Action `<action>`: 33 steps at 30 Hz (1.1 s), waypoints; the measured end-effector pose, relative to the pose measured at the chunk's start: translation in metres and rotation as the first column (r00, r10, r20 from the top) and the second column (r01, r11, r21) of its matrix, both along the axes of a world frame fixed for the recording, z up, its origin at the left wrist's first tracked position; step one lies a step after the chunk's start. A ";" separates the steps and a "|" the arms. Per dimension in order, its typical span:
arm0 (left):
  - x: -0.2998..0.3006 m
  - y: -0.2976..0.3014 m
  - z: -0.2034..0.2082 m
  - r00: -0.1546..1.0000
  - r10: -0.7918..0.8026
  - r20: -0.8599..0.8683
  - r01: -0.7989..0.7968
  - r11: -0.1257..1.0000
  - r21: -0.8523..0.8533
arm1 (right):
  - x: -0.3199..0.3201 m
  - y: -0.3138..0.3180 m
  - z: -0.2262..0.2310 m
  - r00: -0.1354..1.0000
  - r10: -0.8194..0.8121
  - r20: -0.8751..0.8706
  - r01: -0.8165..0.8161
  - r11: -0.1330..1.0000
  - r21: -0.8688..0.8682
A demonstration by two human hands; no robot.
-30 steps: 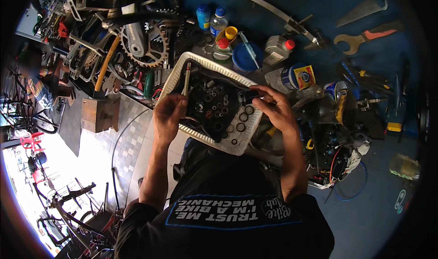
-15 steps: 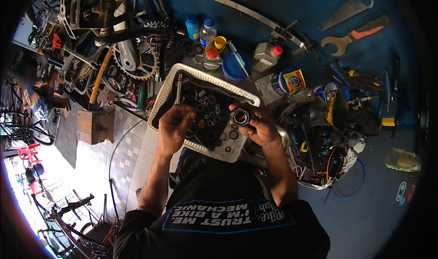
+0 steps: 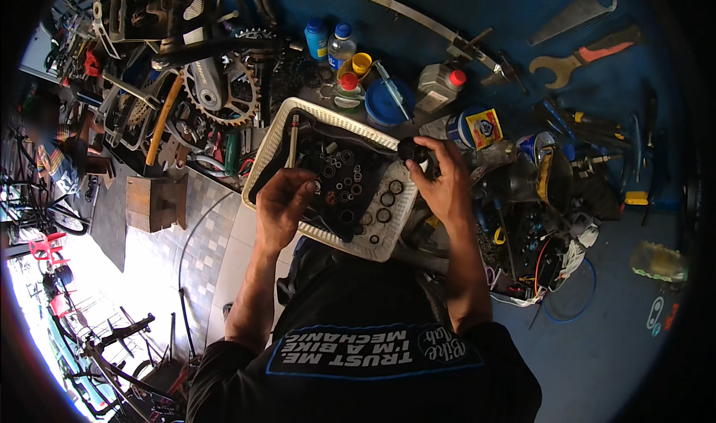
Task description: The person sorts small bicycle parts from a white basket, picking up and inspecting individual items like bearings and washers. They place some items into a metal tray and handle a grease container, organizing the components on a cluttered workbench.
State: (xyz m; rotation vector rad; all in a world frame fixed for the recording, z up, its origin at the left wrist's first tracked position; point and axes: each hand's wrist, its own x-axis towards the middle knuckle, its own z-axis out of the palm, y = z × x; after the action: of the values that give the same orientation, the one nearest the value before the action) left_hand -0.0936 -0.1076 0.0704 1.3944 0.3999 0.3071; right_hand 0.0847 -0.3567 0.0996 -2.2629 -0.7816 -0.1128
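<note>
My right hand (image 3: pixel 445 181) grips a dark round bike part (image 3: pixel 412 150) between thumb and fingers, over the right rim of a cream plastic basket (image 3: pixel 262 149). My left hand (image 3: pixel 282 205) hovers above the basket's left side, thumb and fingertips pinched together; whatever they hold, if anything, is too small to make out. Inside the basket, a black cloth (image 3: pixel 313 141) carries several small metal rings and bearings (image 3: pixel 345 175). Several dark rings (image 3: pixel 388 199) lie on the basket's bare right part. A thin pale rod (image 3: pixel 293 141) leans at the left end.
Behind the basket stand bottles (image 3: pixel 341 44), a blue tub (image 3: pixel 389 101) and a grey red-capped bottle (image 3: pixel 440 87). Cranksets and chainrings (image 3: pixel 216 87) crowd the left. Tools hang on the blue wall, among them a red-handled wrench (image 3: pixel 585 56). A parts-filled tray (image 3: pixel 514 304) sits right.
My right hand has moved up and away with the round part, which has turned so its hollow face no longer shows. More rings are uncovered. My left hand has barely shifted.
</note>
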 end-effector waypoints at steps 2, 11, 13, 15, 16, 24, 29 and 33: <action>0.000 0.003 -0.003 1.000 0.003 0.006 -0.003 1.000 0.007 | 0.006 0.000 -0.004 0.999 0.035 0.023 -0.034 0.998 -0.050; 0.003 0.003 0.002 0.999 0.035 -0.039 -0.032 0.997 0.076 | 0.001 0.026 -0.024 0.985 0.116 -0.125 -0.165 0.845 -0.509; 0.003 0.003 0.002 0.998 0.038 -0.043 -0.033 0.993 0.111 | -0.003 0.020 -0.048 0.972 0.212 -0.096 -0.232 0.850 -0.474; 0.002 0.003 -0.001 0.999 0.044 -0.032 -0.039 0.987 0.154 | -0.013 0.027 -0.050 0.960 0.234 -0.154 -0.280 0.787 -0.549; 0.001 0.004 -0.002 0.998 0.044 -0.043 -0.037 0.989 0.141 | -0.016 0.031 -0.051 0.953 0.242 -0.183 -0.303 0.753 -0.584; -0.003 0.041 -0.005 0.984 0.175 -0.021 -0.160 0.937 0.310 | -0.019 0.032 -0.062 0.961 0.235 -0.146 -0.277 0.815 -0.509; 0.000 0.057 0.015 0.940 0.316 -0.126 -0.137 0.691 0.710 | -0.020 0.025 -0.048 0.981 0.180 -0.077 -0.195 0.934 -0.299; 0.010 0.065 -0.007 0.972 0.210 -0.107 -0.010 0.491 0.871 | -0.014 0.020 -0.031 0.942 0.110 -0.317 -0.134 0.989 -0.055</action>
State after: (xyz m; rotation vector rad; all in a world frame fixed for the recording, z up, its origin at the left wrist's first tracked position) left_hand -0.0841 -0.0429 0.0636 2.4466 0.5365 0.5210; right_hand 0.0704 -0.3363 0.0690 -2.2200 -0.7616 0.3334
